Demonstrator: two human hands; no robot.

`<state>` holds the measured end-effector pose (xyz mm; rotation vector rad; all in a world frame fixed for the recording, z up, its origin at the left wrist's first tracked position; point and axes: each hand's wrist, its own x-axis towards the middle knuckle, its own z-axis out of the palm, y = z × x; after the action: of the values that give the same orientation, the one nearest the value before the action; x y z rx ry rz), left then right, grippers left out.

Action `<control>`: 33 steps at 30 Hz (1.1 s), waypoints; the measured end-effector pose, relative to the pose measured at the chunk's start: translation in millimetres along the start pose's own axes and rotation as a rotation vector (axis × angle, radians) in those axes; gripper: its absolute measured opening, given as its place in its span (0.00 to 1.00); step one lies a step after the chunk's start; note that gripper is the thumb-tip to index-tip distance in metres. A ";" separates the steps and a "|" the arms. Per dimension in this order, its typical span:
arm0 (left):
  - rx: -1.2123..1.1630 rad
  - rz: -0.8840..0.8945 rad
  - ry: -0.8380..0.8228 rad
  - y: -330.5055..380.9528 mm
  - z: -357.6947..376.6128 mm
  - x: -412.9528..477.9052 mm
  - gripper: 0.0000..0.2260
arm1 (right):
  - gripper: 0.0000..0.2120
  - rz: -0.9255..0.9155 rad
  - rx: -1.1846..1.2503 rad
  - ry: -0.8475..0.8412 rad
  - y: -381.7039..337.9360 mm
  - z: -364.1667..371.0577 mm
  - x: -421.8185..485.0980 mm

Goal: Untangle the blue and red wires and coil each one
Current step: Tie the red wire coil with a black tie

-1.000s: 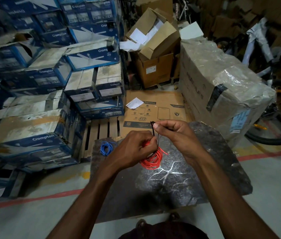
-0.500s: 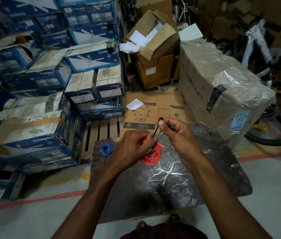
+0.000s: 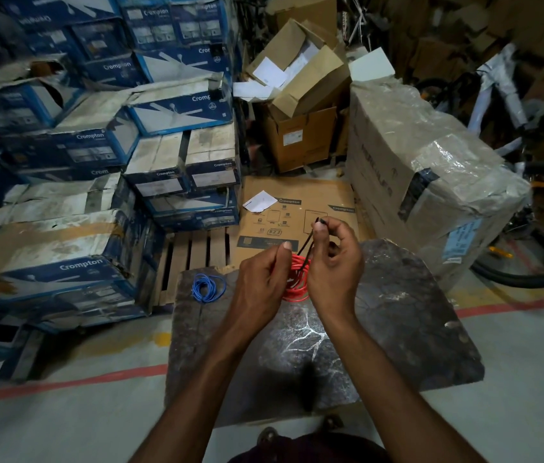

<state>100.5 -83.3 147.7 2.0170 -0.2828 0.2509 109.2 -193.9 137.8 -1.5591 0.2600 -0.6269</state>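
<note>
While bunched, red wire (image 3: 297, 279) between hands

Dim warehouse light, glare on the dark slab (image 3: 397, 322), wide-angle bending and blur at edges.

Both forearms are seen bare from the elbow down, with no sleeves in view. No rings, watch or gloves are seen on the left hand (image 3: 261, 285) or the right hand (image 3: 334, 266). Dark clothing (image 3: 307, 449) is seen at the bottom edge, and the tips of dark footwear (image 3: 265, 435) below the arms.
</note>
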 end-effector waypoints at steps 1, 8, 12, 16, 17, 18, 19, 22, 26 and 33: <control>-0.030 -0.006 0.017 0.2 1.4 -1.4 0.23 | 0.06 -0.015 -0.009 0.010 0.6 2.0 1.0; -0.265 -0.245 0.114 18.2 14.0 -9.8 0.19 | 0.04 -0.151 -0.057 0.056 -4.9 9.7 7.8; -0.370 -0.469 0.138 27.1 11.3 -1.6 0.09 | 0.03 -0.161 -0.061 0.074 -4.6 9.0 8.4; -0.502 -0.510 0.141 29.7 9.8 4.8 0.12 | 0.05 -0.182 -0.035 0.043 -5.5 12.0 7.4; -0.534 -0.529 0.145 30.3 9.5 5.0 0.13 | 0.07 -0.185 -0.025 0.044 -6.8 13.1 7.9; -0.567 -0.551 0.146 31.2 8.7 4.4 0.13 | 0.10 -0.192 -0.022 0.045 -8.1 13.4 8.0; -0.596 -0.566 0.142 31.3 8.0 4.5 0.13 | 0.11 -0.200 -0.024 0.047 -8.6 13.4 8.0; -0.665 -0.603 0.078 29.7 6.0 3.7 0.18 | 0.06 -0.223 -0.014 0.038 -5.8 12.2 6.1; -0.710 -0.656 0.060 29.0 5.2 6.6 0.20 | 0.05 -0.278 -0.019 0.035 -3.4 13.3 5.1; -0.824 -0.656 0.057 28.4 3.5 7.9 0.10 | 0.07 -0.294 -0.049 0.008 -3.8 14.0 5.8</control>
<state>99.5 -99.6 172.5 1.1881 0.2861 -0.2033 120.6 -184.7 143.2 -1.6569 0.0510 -0.8605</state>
